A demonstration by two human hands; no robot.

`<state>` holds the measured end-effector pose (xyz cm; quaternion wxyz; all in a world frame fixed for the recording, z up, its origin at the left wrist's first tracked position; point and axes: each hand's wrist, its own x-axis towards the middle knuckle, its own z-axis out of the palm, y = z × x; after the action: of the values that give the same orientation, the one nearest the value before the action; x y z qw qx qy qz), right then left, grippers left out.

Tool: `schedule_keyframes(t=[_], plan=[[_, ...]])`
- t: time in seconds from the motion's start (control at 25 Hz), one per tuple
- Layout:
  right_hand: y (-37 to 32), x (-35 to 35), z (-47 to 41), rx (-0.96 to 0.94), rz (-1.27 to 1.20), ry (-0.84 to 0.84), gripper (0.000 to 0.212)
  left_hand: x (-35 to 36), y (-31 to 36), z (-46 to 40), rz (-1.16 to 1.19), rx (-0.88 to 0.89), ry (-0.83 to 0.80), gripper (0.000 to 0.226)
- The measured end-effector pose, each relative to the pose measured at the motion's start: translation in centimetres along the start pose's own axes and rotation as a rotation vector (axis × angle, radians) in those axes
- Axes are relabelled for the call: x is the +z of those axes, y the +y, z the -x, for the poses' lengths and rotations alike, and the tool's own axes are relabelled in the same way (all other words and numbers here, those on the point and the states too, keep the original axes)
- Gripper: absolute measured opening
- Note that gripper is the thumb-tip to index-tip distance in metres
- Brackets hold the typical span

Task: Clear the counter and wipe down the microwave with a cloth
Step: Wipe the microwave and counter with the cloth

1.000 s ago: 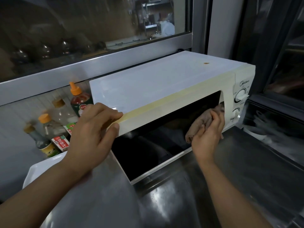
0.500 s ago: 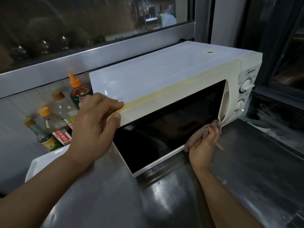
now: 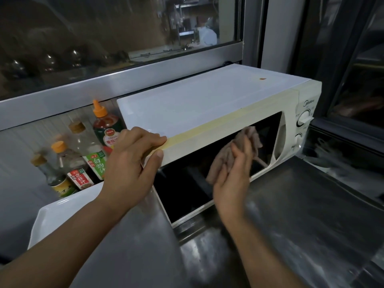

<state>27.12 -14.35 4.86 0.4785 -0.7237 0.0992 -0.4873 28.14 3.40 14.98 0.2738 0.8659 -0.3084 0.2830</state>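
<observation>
While bracing the microwave at its top-front left corner, left hand clamped there, fingers on the top panel and thumb on the door's front face. Right hand pressed flat against the dark door glass, wide open rather than closed, pinning a bunched brownish cloth between palm and glass. Cloth just up and right of that palm, trailing toward the door handle beside the control dials. Microwave sitting on the steel desk, long axis running left to right, door facing the wearer and slightly leftward. Probably mid-wipe on the door front; right hand nearer the remaining glass, next stroke likely along the door's length. Left of the microwave: sauce bottles against the wall and a white tray, apparently not yet cleared. Small brown spot on the microwave's top, near the back right.
</observation>
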Motion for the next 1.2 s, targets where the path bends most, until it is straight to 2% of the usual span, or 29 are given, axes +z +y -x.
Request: schedule_keyframes(t=[0.16, 0.4, 0.56, 0.68, 0.8, 0.84, 0.96, 1.08, 1.2], plan=[[0.5, 0.4, 0.8, -0.082, 0.042, -0.028, 0.037, 0.2, -0.1, 0.2, 0.000, 0.009, 0.017, 0.029], [3.3, -1.6, -4.2, 0.100, 0.087, 0.052, 0.046, 0.4, -0.4, 0.2, 0.019, 0.004, 0.026, 0.028], [0.4, 1.1, 1.2, 0.149, 0.025, 0.067, 0.054, 0.2, -0.3, 0.2, 0.027, -0.005, 0.025, 0.028], [-2.7, 4.0, 7.3, -0.038, -0.064, -0.016, 0.038, 0.2, -0.2, 0.2, 0.022, -0.009, 0.017, 0.028], [-2.9, 4.7, 8.6, -0.244, -0.049, -0.093, 0.026, 0.1, -0.4, 0.2, 0.033, -0.014, 0.000, 0.029], [-2.0, 4.3, 7.7, -0.233, -0.027, -0.108, 0.025, 0.0, -0.5, 0.2, 0.045, -0.015, -0.008, 0.030], [0.8, 1.7, 3.1, 0.025, 0.017, -0.029, 0.041, -0.3, -0.6, 0.3, 0.087, -0.020, -0.046, 0.031], [3.6, -0.7, -1.7, 0.074, 0.051, 0.022, 0.041, -0.7, -0.7, 0.5, 0.115, -0.032, -0.087, 0.036], [2.7, -0.5, -1.1, 0.212, 0.036, 0.033, 0.052, -1.4, -0.7, 1.4, 0.228, -0.090, -0.096, 0.038]])
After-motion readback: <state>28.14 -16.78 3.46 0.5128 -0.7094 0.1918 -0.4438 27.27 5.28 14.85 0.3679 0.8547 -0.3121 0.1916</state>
